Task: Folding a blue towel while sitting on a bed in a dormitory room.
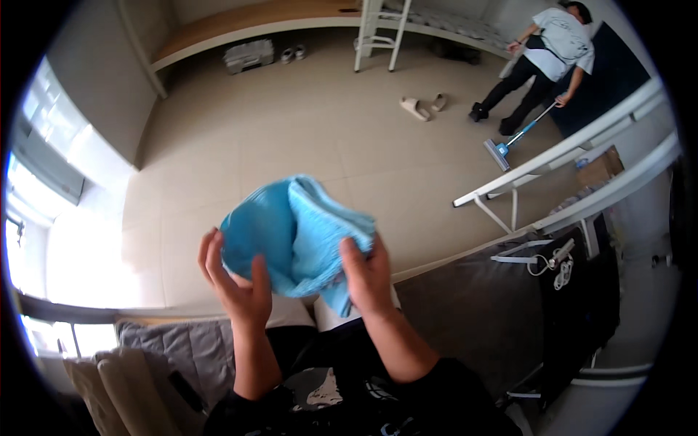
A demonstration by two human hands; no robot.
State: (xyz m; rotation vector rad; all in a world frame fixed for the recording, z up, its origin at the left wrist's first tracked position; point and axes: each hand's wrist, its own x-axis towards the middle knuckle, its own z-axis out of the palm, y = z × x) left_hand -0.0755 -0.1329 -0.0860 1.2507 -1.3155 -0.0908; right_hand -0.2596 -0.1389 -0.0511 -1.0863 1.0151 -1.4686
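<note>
Between my hands, above my lap, is a round, hollow blue item [256, 223] with a smooth inside; whether it is a bowl or a cap I cannot tell. A light blue fuzzy cloth [322, 234] lies folded over its right side, with one corner hanging down. My left hand [240, 283] holds the smooth item at its left rim, thumb in front and fingers behind. On the right, my right hand [368, 272] pinches the cloth, thumb towards me. Its other fingers are mostly hidden behind the cloth.
A person [556, 54] at the far right holds a sponge mop [501, 147] on the tiled floor. Beige slippers [417, 108] lie nearby. White metal bed ladders [381, 32] stand at the back and right [556, 152]. A quilted grey pad [180, 349] lies at my left.
</note>
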